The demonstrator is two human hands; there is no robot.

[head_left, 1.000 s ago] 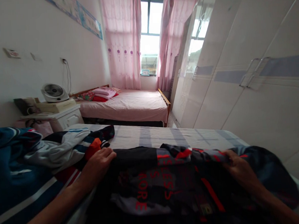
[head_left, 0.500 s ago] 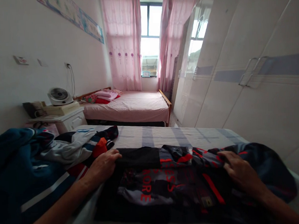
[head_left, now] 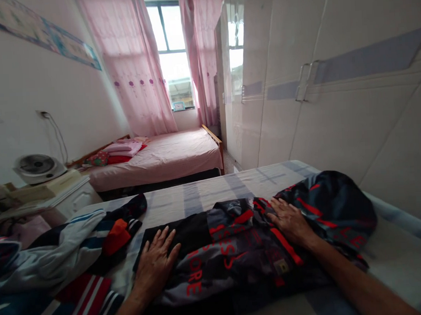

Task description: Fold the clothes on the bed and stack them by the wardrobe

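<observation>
Pink sheer curtains with a row of purple flowers (head_left: 131,63) hang on either side of a bright blue-framed window (head_left: 172,32), above a wooden-framed bed with a pink sheet (head_left: 168,155). Along the right runs a tall glossy white wardrobe with lilac bands (head_left: 339,136). At the left, a round-faced white electric fan (head_left: 38,167) sits on the things atop a white cabinet with a moulded front (head_left: 79,202).

Nearest the person, a black, grey and red printed garment with red lettering (head_left: 233,255) lies across a white mattress cover with blue-grey bands (head_left: 212,190). Its dark, rounded, bulging end (head_left: 350,206) is at the right, beyond the right hand.

The left hand (head_left: 158,260) rests palm down on the garment's plain black part, fingers spread apart and gripping nothing. The right hand (head_left: 292,223) lies palm down on the patterned part beside a red strip, its fingers extended and only slightly apart.

Left of the garment is a loose heap of grey, teal, navy and red striped clothes (head_left: 57,262), with an orange patch (head_left: 116,236) near its edge.
</observation>
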